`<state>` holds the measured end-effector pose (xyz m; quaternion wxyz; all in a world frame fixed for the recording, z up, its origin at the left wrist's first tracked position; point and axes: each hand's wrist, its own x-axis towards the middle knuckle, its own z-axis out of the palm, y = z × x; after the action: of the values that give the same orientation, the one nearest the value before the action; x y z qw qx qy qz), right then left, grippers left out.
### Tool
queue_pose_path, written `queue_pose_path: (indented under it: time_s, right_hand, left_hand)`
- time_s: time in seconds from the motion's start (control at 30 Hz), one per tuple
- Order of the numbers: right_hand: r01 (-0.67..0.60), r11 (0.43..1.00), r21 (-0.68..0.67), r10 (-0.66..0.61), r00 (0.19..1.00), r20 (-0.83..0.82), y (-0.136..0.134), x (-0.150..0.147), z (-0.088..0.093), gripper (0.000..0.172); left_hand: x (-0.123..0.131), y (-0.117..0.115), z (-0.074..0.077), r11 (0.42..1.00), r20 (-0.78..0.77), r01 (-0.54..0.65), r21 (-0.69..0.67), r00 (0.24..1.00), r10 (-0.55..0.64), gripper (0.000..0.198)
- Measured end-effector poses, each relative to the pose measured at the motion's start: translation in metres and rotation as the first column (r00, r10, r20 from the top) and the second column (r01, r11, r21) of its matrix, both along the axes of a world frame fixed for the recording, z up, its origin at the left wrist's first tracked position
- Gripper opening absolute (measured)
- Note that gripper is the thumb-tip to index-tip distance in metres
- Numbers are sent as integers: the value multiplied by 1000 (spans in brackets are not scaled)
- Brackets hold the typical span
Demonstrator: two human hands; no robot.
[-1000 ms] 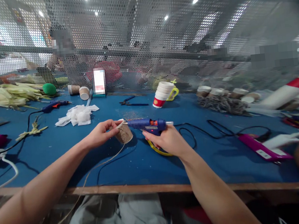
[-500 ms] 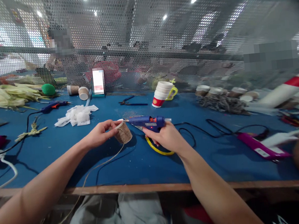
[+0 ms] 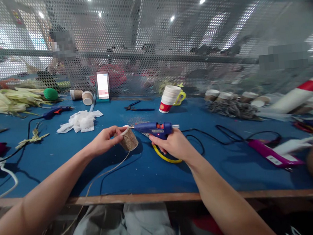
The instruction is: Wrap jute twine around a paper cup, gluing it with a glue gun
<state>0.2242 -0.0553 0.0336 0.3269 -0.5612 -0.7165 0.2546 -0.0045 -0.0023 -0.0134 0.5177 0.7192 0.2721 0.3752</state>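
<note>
- Brown cord-wrapped cup (image 3: 130, 140): tilted above the blue table (image 3: 151, 182); rim pinched between thumb and fingers of the left hand (image 3: 107, 140); body extends right of and below the fingertips.
- Blue glue gun (image 3: 149, 127): held by the right hand (image 3: 174, 143), fingers wrapped about its handle; nozzle just beside the cup's rim; contact cannot be told.
- Loose cord (image 3: 109, 171): trails from the cup over the table's front edge.
- Stacked paper cups (image 3: 168, 98): well beyond both hands.

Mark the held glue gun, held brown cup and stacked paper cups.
Held glue gun (image 3: 151, 127), head view: blue body.
Held brown cup (image 3: 130, 140), head view: outer side.
Stacked paper cups (image 3: 168, 98), head view: stack's side.
</note>
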Motion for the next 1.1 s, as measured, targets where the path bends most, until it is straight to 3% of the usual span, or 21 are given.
queue_pose_path:
  time_s: [0.47,0.73,1.1]
  right_hand:
    - [-24,999,27,23,999,37,-12,-10,4,24]
    - [-49,987,152,38,996,78,-11,-12,-2,22]
    - [-2,999,51,-1,998,65,-9,-7,2,23]
  left_hand:
    - [1,-1,2,1000,19,1,-7,1000,-1,23]
    - [2,-2,3,1000,24,-5,-21,1000,5,23]
    - [2,-2,4,1000,14,4,-18,1000,-4,22]
